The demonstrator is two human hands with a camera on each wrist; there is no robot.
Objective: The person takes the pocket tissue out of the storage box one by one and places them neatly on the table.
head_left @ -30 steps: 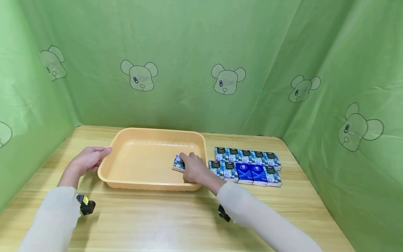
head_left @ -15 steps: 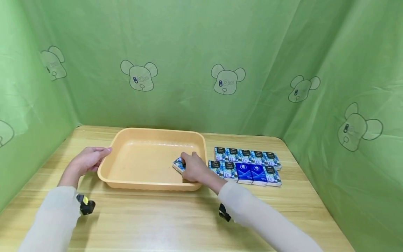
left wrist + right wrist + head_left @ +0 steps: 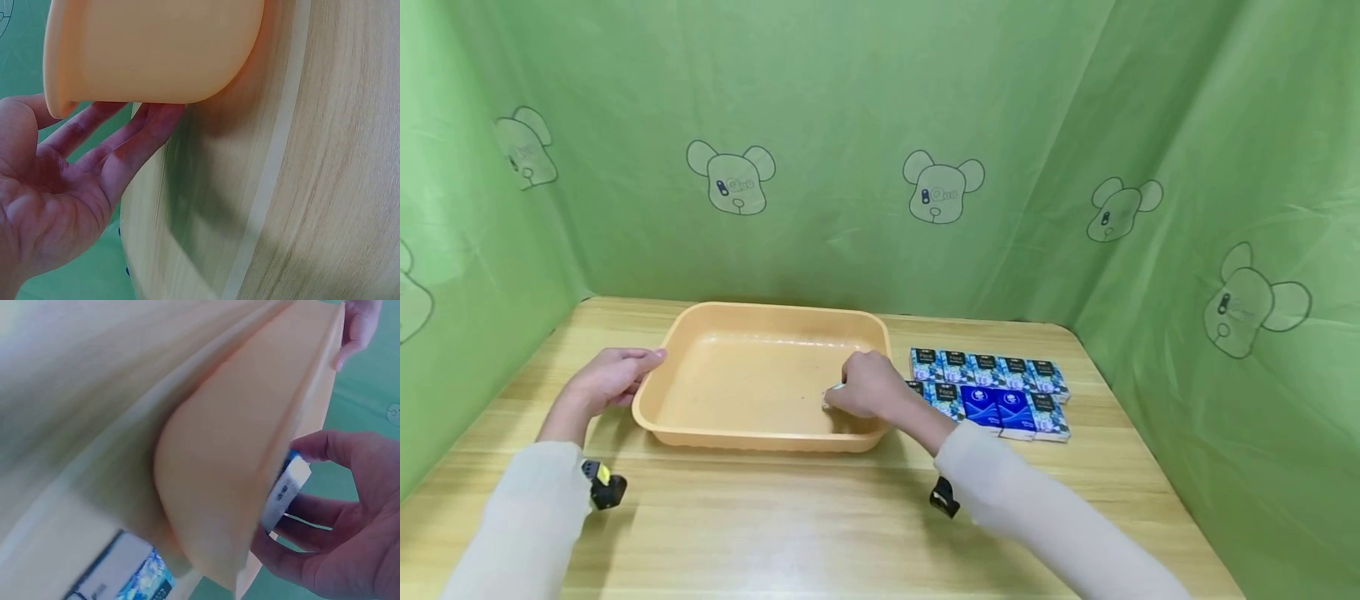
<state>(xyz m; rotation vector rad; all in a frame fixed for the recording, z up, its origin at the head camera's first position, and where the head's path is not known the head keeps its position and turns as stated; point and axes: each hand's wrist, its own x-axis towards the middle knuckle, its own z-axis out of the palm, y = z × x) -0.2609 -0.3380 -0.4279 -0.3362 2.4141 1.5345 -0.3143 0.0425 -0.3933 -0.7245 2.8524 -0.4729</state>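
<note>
A shallow orange plastic tray (image 3: 752, 442) sits on the wooden table. At its left end my left hand (image 3: 612, 377) grips the wall, thumb on the rim and fingers against the outside, as the left wrist view shows the hand (image 3: 75, 169) from below. My right hand (image 3: 872, 386) is inside the tray near its right end. In the right wrist view, a small blue-and-white tissue pack (image 3: 289, 492) is pinched between its thumb and fingers (image 3: 325, 520). From the head view most of this pack is hidden behind the hand.
To the right of the tray lie two rows of tissue packs: a back row (image 3: 987, 372) with floral wrappers, and a front row with solid blue packs (image 3: 997, 408) among floral ones. Green curtains (image 3: 842, 250) stand behind and at both sides of the table (image 3: 760, 525).
My right hand has turned with the tissue pack and shifted slightly right and up inside the tray, so the pack is now mostly hidden. My left hand and the tray stay in place.
</note>
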